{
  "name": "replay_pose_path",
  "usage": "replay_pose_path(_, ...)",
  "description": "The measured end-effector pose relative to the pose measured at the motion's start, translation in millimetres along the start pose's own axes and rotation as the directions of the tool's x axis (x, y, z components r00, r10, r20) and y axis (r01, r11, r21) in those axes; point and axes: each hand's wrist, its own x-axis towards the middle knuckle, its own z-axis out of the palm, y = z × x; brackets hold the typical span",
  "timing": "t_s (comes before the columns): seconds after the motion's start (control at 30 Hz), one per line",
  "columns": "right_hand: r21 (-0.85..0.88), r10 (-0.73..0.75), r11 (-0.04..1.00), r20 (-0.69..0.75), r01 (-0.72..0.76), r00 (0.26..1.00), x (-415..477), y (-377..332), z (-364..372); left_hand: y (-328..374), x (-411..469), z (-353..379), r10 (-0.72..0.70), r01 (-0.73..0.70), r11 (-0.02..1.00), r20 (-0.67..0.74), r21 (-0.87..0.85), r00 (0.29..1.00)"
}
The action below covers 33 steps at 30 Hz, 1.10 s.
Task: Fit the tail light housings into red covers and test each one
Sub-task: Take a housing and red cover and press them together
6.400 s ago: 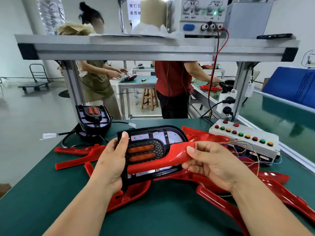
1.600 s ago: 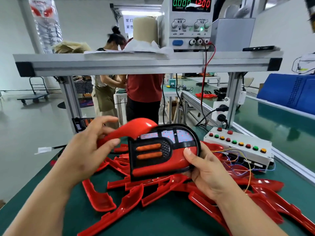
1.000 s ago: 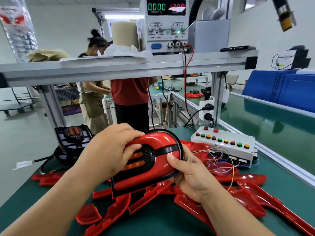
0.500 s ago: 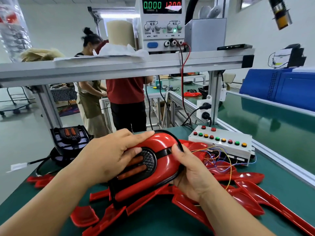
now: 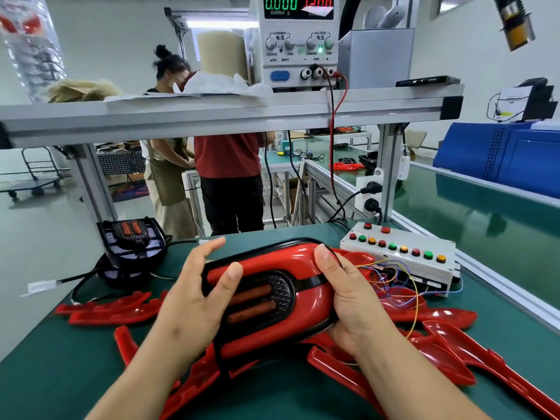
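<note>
Fingers (image 5: 206, 253) of L hand (image 5: 194, 307) are straight, thumb presses on tail light housing (image 5: 266, 301). R hand (image 5: 348, 301) grasps its red cover (image 5: 288, 259) end.

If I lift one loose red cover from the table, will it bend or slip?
Likely light and fairly stiff: the cover is a thin moulded shell. Its glossy surface may slip. Its long curved arm could snag overlapping covers.
</note>
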Motion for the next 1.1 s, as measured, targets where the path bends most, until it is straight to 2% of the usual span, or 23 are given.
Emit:
replay_pose_path(0.1, -0.026, -0.001, 1.0, 0.037, 0.002, 0.999, -2, 2, 2, 6, -11, 9, 0.022, -0.032, 0.99, -0.071, -0.141, 0.997)
replay_pose_path(0.17, -0.039, -0.016, 0.999, 0.071, 0.019, 0.997, -2, 3, 2, 9, -15, 10, 0.008, -0.026, 0.938, -0.053, -0.345, 0.999)
replay_pose_path(0.23, -0.05, -0.021, 0.998, 0.119, 0.027, 0.993, -3, 2, 2, 11, -19, 8, -0.037, 0.009, 0.849, -0.043, -0.528, 0.998)
replay_pose_path(0.3, -0.049, -0.017, 0.999, 0.16, 0.025, 0.987, -4, 3, 3, 10, -22, 8, -0.1, 0.054, 0.714, -0.026, -0.698, 0.995)
replay_pose_path(0.37, -0.047, -0.007, 0.999, 0.176, 0.016, 0.984, -5, 3, 3, 7, -23, 6, -0.158, 0.104, 0.601, 0.01, -0.793, 0.987)
replay_pose_path(0.5, -0.051, -0.006, 0.999, 0.174, 0.015, 0.985, -4, 4, 4, 5, -24, 6, -0.214, 0.23, 0.489, 0.139, -0.841, 0.967)
replay_pose_path(1.1, -0.094, -0.018, 0.995, 0.053, 0.023, 0.998, -2, 5, 4, 2, -15, 16, -0.287, 0.267, 0.452, 0.144, -0.851, 0.947)
